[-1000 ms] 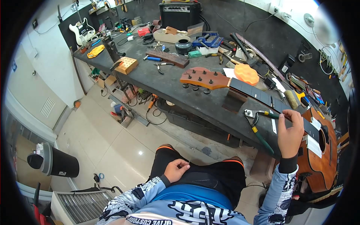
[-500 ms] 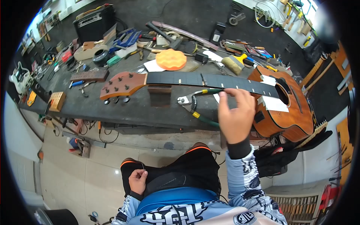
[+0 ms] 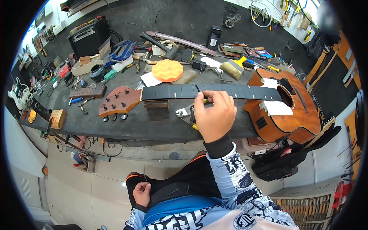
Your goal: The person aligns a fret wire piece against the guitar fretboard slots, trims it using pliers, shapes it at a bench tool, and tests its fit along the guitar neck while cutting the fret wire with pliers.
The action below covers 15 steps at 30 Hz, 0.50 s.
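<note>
An acoustic guitar [image 3: 287,124] lies face up along the bench, its dark fretboard [image 3: 163,92] pointing left and its neck resting on a wooden block [image 3: 158,111]. A short dark strip [image 3: 198,88] lies crosswise on the fretboard. My right hand [image 3: 216,115] has thumb and forefinger closed together at the strip's near end. Cutting pliers [image 3: 183,112] with yellow-banded handles lie under that hand, partly hidden. Low over my lap, my left hand [image 3: 142,194] pinches a thin piece of wire [image 3: 145,178] pointing upward. White paper [image 3: 275,108] covers the guitar top beside the fretboard.
Behind the neck are an orange foam pad [image 3: 167,70], a hammer [image 3: 161,44] and a wide brush [image 3: 232,69]. A small amplifier [image 3: 89,36] stands at the back left. Near the headstock lies a drilled wooden block [image 3: 88,92]. The bench's front edge runs above my knees.
My right hand has moved left from over the pliers' handles to the strip on the fretboard, its fingers closing there. My left hand keeps its pinch on the wire. The view has shifted slightly.
</note>
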Available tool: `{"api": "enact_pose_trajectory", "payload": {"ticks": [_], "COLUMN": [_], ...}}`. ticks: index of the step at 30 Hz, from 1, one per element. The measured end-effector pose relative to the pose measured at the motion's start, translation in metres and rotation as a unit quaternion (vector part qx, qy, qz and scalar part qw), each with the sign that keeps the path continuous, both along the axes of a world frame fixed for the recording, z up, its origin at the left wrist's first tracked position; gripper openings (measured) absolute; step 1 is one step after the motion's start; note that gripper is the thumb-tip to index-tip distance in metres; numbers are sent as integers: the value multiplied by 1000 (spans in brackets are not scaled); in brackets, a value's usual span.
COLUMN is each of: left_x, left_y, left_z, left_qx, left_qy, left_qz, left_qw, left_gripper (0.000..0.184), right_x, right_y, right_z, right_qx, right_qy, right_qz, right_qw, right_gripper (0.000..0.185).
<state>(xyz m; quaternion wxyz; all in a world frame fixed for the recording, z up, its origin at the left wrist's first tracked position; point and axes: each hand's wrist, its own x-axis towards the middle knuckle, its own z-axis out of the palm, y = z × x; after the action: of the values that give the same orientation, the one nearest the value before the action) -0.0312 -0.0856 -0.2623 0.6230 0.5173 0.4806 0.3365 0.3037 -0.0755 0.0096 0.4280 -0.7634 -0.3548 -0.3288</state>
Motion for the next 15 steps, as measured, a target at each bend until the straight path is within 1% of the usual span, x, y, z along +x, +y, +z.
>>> {"api": "enact_pose_trajectory", "payload": {"ticks": [2, 4, 8, 10, 13, 15], "left_x": [2, 1, 7, 9, 10, 11], "left_y": [0, 1, 3, 5, 6, 7], "left_z": [1, 1, -1, -2, -3, -3], "left_qx": [-2, -3, -1, 2, -1, 4], "left_qy": [-2, -4, 13, 14, 11, 20], "left_qz": [1, -1, -11, -15, -20, -27], "left_qw": [1000, 1000, 1000, 1000, 1000, 999], "left_gripper": [9, 9, 9, 9, 9, 9], "right_x": [3, 8, 17, 18, 15, 14], "right_y": [1, 0, -5, -6, -6, -6], "right_z": [-2, -3, -4, -2, 3, 5], "right_qx": [5, 35, 49, 8, -24, -28], "right_qy": [2, -16, -12, 13, 9, 16], "right_qz": [2, -1, -18, -34, -70, -70], "right_qw": [1000, 999, 999, 999, 997, 997], "right_gripper": [11, 9, 10, 12, 14, 14]}}
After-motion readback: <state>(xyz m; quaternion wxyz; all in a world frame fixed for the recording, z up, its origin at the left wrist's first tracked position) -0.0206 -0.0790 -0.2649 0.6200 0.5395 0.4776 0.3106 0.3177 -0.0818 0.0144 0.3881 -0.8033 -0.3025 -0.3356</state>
